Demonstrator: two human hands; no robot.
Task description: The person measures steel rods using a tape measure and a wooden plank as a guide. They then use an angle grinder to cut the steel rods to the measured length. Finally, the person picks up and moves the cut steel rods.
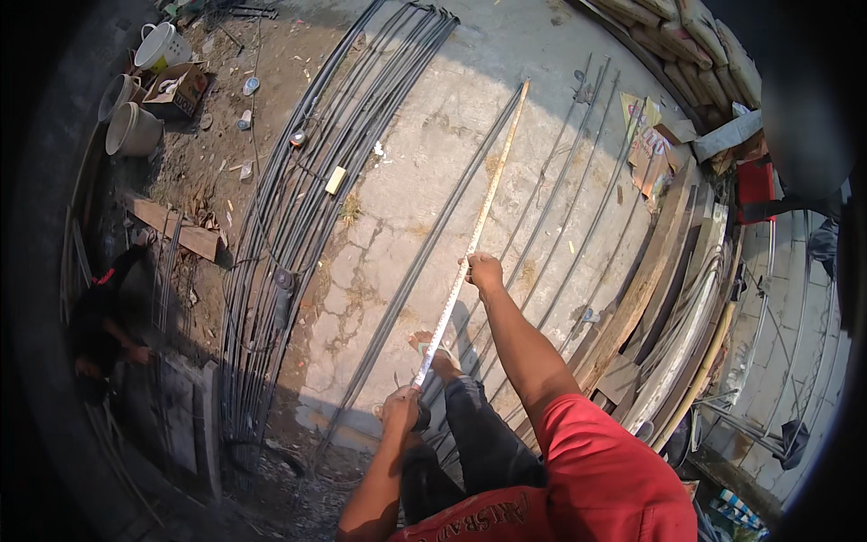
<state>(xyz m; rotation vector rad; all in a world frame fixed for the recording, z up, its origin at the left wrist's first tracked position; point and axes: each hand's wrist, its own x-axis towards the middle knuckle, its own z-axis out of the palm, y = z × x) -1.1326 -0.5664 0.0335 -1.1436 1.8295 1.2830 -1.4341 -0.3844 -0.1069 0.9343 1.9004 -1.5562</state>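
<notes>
A measuring tape blade (pixel 453 309) runs extended in a slanting line over the concrete slab (pixel 370 271), its far end beside the tips of a few thin steel rods (pixel 432 246), with the left hand (pixel 400 408) clenched around its near end and the right hand (pixel 485 271) pinching it partway along. More single rods lie spaced out to the right of the tape, and a thick bundle of long rebar (pixel 334 154) stretches to the left. Farther out are wooden planks (pixel 610 361) and stacked sacks (pixel 691 36) on the right, and plastic buckets (pixel 134 131) at upper left.
</notes>
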